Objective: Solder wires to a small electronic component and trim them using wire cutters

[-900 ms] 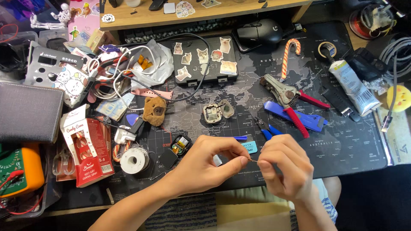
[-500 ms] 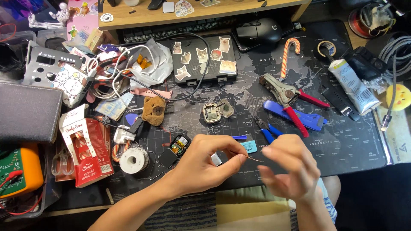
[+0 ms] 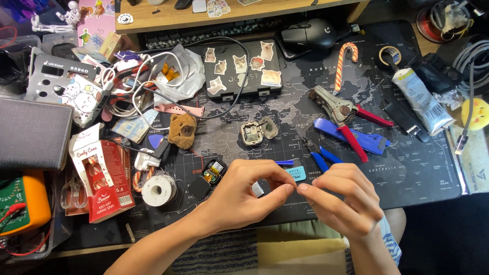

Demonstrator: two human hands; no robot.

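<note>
Fingertips [image 3: 291, 188] of the left hand [image 3: 244, 196] and right hand [image 3: 342, 201] meet pinched on something too thin to identify, just above the desk mat's [image 3: 407, 168] front edge, apparently mid-manipulation, needing steady fine grip.

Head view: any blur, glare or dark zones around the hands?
Head view: left hand and right hand are sharp, fingertips meeting, but whatever they pinch is too small to resolve; light is even on the desk mat, with no strong glare; corners fall dark; the solder spool reads clearly.
</note>
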